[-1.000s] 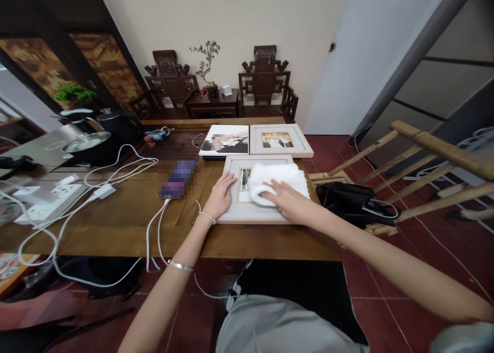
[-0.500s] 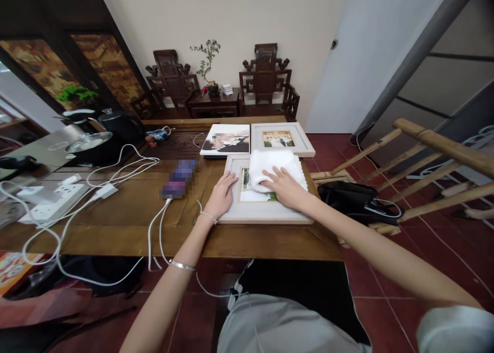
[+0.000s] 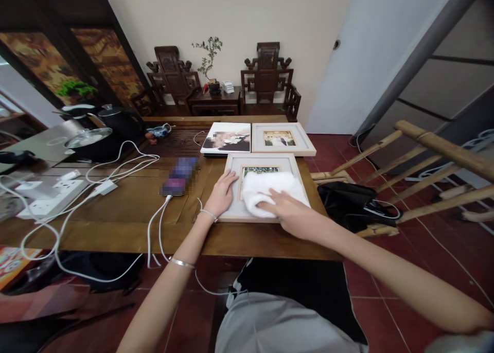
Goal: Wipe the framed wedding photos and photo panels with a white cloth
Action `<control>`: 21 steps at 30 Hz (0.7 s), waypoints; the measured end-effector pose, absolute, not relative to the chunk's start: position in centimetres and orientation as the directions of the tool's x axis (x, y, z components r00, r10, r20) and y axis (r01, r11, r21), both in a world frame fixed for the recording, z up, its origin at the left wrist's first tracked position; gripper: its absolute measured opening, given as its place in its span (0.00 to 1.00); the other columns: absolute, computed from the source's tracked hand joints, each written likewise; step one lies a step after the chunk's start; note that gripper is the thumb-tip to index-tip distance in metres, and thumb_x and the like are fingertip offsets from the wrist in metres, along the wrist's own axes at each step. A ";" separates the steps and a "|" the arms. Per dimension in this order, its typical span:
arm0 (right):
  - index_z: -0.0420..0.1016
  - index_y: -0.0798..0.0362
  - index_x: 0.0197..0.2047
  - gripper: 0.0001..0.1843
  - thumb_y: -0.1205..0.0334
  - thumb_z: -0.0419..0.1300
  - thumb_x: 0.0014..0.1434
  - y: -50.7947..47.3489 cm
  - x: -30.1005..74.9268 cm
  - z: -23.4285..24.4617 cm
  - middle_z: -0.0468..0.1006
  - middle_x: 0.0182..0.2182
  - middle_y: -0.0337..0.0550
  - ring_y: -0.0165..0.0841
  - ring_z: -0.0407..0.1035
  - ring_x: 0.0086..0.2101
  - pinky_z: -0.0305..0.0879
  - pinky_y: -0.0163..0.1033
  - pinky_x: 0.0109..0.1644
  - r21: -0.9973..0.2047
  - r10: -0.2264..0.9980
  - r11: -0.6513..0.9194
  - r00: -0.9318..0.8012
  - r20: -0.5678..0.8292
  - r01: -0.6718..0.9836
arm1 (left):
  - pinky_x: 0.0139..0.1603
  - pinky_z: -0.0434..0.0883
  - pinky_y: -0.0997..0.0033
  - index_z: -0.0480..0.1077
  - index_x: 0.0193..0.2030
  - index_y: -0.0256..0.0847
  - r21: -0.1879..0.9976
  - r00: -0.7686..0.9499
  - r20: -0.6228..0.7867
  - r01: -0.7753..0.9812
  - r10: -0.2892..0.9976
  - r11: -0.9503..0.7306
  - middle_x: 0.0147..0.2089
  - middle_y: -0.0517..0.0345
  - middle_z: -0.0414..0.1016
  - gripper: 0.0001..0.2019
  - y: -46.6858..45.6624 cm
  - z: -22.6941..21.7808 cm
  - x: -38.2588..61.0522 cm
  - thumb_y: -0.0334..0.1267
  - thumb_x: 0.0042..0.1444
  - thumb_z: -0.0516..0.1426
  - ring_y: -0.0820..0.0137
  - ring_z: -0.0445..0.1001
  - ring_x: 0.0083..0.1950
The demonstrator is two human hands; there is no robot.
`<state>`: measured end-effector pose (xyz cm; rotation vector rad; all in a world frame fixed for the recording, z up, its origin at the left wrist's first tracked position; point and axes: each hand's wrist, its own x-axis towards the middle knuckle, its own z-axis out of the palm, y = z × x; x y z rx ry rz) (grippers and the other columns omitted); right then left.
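A pale wooden picture frame [image 3: 266,162] lies flat at the near right of the wooden table [image 3: 127,209]. My left hand [image 3: 222,193] rests flat on the frame's left border, fingers stretched out. A folded white cloth [image 3: 270,191] covers the frame's lower half. My right hand [image 3: 287,211] presses on the cloth's near edge, fingers laid over it. The top strip of the photo shows above the cloth.
Behind the frame lie a second framed photo [image 3: 283,138] and an unframed print [image 3: 227,137]. A phone [image 3: 179,176] with white cables, power strips [image 3: 48,196] and a pot [image 3: 88,139] sit to the left. A black bag [image 3: 353,204] and bamboo chair [image 3: 420,162] stand at the right.
My right hand has drawn the cloth from the frame's upper part towards me, uncovering the top of the photo. My left hand has stayed on the frame's left border.
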<state>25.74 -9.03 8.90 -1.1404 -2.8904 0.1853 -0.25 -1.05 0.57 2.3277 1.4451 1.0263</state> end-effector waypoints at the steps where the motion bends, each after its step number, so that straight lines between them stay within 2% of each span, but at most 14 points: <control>1: 0.61 0.49 0.69 0.47 0.85 0.47 0.47 -7.4 25.9 8.2 0.59 0.69 0.52 0.50 0.52 0.68 0.54 0.60 0.66 -0.099 0.704 0.707 -0.710 0.000 0.701 | 0.72 0.59 0.46 0.73 0.57 0.40 0.514 0.272 0.445 0.702 0.853 -0.492 0.64 0.49 0.72 0.21 -1.0 0.6 -0.3 0.27 0.61 0.48 0.61 0.61 0.72; 3: 0.61 0.49 0.69 0.47 0.86 0.46 0.47 -3.7 26.1 7.2 0.54 0.71 0.51 0.50 0.47 0.69 0.49 0.63 0.68 -0.041 0.769 0.637 -0.632 0.097 0.770 | 0.73 0.59 0.47 0.73 0.57 0.39 0.518 0.268 0.445 0.702 0.855 -0.489 0.64 0.49 0.72 0.21 -1.0 0.6 -0.3 0.27 0.62 0.48 0.60 0.61 0.72; 6: 0.60 0.53 0.69 0.47 0.87 0.47 0.47 1.1 26.1 6.8 0.51 0.72 0.54 0.55 0.42 0.70 0.47 0.67 0.68 0.040 0.821 0.549 -0.547 0.161 0.835 | 0.73 0.58 0.49 0.73 0.57 0.39 0.524 0.265 0.444 0.698 0.856 -0.488 0.64 0.48 0.72 0.20 -1.1 0.7 -0.3 0.27 0.62 0.47 0.60 0.61 0.72; 9: 0.61 0.53 0.70 0.46 0.87 0.47 0.49 3.3 25.5 6.7 0.51 0.72 0.54 0.61 0.42 0.69 0.46 0.71 0.66 0.103 0.832 0.529 -0.539 0.134 0.842 | 0.73 0.57 0.49 0.73 0.57 0.38 0.531 0.266 0.437 0.695 0.859 -0.486 0.64 0.47 0.72 0.20 -1.1 0.8 -0.3 0.27 0.62 0.47 0.60 0.60 0.72; 13: 0.63 0.53 0.69 0.41 0.85 0.46 0.54 1.0 24.6 6.5 0.51 0.72 0.55 0.65 0.44 0.68 0.48 0.72 0.64 0.150 0.813 0.567 -0.580 0.061 0.810 | 0.73 0.58 0.48 0.72 0.57 0.39 0.525 0.268 0.434 0.701 0.860 -0.483 0.64 0.47 0.72 0.20 -1.2 0.8 -0.2 0.27 0.62 0.47 0.60 0.60 0.72; 16: 0.64 0.50 0.69 0.41 0.83 0.47 0.54 -3.5 24.7 7.5 0.55 0.71 0.54 0.64 0.49 0.67 0.53 0.70 0.62 0.115 0.786 0.616 -0.617 -0.036 0.779 | 0.73 0.58 0.48 0.72 0.57 0.38 0.521 0.267 0.426 0.709 0.865 -0.476 0.65 0.47 0.71 0.20 -1.2 0.8 -0.2 0.27 0.63 0.47 0.60 0.60 0.72; 19: 0.64 0.47 0.68 0.42 0.83 0.47 0.53 -8.1 25.2 9.7 0.58 0.70 0.51 0.60 0.56 0.64 0.62 0.64 0.58 0.001 0.730 0.671 -0.660 -0.177 0.742 | 0.73 0.58 0.49 0.72 0.58 0.37 0.527 0.265 0.423 0.706 0.867 -0.473 0.65 0.47 0.71 0.21 -1.2 0.8 -0.1 0.27 0.62 0.47 0.60 0.60 0.72; 21: 0.66 0.48 0.67 0.42 0.83 0.47 0.52 -10.3 25.4 11.1 0.61 0.68 0.51 0.55 0.61 0.62 0.65 0.58 0.58 -0.081 0.673 0.711 -0.710 -0.207 0.698 | 0.73 0.58 0.49 0.72 0.58 0.36 0.529 0.266 0.426 0.702 0.864 -0.477 0.65 0.46 0.71 0.21 -1.1 0.7 -0.1 0.27 0.62 0.47 0.59 0.60 0.72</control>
